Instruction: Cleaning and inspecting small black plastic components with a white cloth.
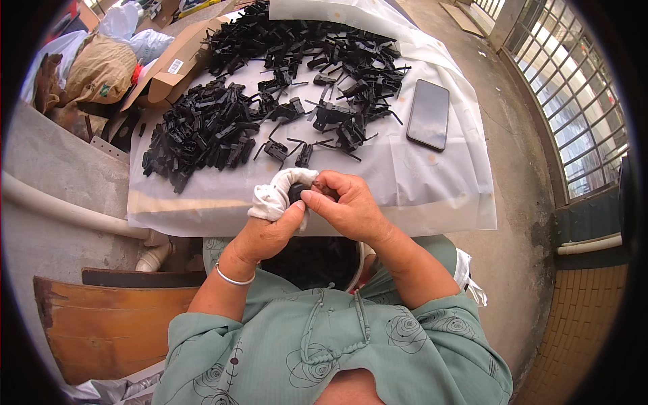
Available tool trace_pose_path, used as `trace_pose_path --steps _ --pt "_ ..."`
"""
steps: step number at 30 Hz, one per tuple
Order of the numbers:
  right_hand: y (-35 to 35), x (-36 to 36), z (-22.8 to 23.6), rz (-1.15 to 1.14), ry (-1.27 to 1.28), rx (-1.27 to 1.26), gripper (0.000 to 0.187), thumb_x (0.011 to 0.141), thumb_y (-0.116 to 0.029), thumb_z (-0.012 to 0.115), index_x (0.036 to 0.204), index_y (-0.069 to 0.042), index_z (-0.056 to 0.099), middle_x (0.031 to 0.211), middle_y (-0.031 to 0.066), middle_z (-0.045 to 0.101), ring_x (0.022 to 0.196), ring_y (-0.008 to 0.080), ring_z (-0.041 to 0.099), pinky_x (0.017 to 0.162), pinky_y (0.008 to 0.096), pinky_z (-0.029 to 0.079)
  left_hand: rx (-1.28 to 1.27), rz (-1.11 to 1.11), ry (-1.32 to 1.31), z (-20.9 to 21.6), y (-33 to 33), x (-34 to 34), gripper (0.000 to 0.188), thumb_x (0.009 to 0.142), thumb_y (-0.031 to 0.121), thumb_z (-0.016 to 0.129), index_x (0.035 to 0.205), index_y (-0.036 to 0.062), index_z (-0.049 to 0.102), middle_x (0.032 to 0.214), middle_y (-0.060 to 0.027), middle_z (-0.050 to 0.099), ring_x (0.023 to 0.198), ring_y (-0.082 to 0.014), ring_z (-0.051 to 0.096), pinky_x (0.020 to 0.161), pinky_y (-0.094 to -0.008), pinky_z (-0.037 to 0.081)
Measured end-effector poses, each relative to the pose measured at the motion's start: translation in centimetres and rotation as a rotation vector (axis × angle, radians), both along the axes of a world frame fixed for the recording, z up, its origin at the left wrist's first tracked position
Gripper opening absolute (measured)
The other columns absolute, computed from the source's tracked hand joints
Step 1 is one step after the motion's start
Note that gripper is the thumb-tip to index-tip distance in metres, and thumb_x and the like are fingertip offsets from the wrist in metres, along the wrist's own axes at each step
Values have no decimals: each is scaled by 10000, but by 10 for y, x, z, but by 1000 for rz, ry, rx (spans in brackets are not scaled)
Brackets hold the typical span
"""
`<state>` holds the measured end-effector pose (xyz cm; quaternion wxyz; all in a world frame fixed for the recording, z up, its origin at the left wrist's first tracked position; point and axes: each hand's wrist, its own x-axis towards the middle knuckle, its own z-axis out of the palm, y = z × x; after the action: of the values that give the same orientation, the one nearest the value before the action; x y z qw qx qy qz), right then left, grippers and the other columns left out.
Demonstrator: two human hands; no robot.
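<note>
My left hand (268, 235) has white cloth (268, 201) around its fingers, possibly part of a glove. It grips a small black plastic part (295, 193), mostly hidden by the cloth and fingers. Closed in a pinch, my right hand (352, 206) has its thumb and fingertips on the same part. Just beyond my hands, loose black parts with thin prongs (304, 154) lie on the white-covered table (439, 189). A dense heap of similar black parts (202, 128) sits at the left, and another black heap (304, 40) spreads across the far side.
A dark phone (428, 115) lies at the table's right. Below my hands, between my legs, is a round container (359, 266) with dark contents. An opened cardboard box (179, 64) and bags (101, 64) crowd the far left. A barred window (574, 88) stands at the right.
</note>
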<state>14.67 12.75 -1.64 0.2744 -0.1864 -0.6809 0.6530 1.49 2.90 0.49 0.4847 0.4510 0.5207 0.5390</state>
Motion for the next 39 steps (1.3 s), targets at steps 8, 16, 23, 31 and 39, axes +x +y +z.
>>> trace_pose_path --steps 8,16,23,31,39 --pt "7 0 -3 -24 95 367 182 899 -152 534 779 -15 518 616 51 451 542 166 395 517 285 362 36 77 -53 -8 5 -3 281 851 5 418 1128 39 450 828 2 493 601 -21 401 529 -173 361" --pt "6 0 -4 39 33 471 243 909 -157 501 725 -1 479 626 135 458 549 279 430 531 354 380 152 105 357 -11 7 -1 296 791 3 427 1081 -19 480 939 -83 539 845 -167 516 791 -276 432" --pt "1 -1 -3 15 -32 487 208 879 -131 516 722 3 492 623 168 493 562 333 472 529 377 391 190 86 462 -12 6 -1 283 760 5 434 1032 -39 500 938 -141 547 867 -212 527 817 -295 427" --pt "-6 -12 -15 -120 23 565 203 880 -117 504 718 3 488 613 165 495 558 342 475 523 383 389 218 115 596 -15 9 -6 287 766 -5 443 1045 -37 499 946 -144 544 862 -226 527 812 -294 428" --pt "15 -4 3 -234 -81 735 208 867 -124 542 708 -6 478 625 145 499 569 310 496 521 371 404 258 412 818 -3 18 -55 403 796 18 515 1196 -21 479 1148 -172 512 1049 -256 506 901 -316 403"
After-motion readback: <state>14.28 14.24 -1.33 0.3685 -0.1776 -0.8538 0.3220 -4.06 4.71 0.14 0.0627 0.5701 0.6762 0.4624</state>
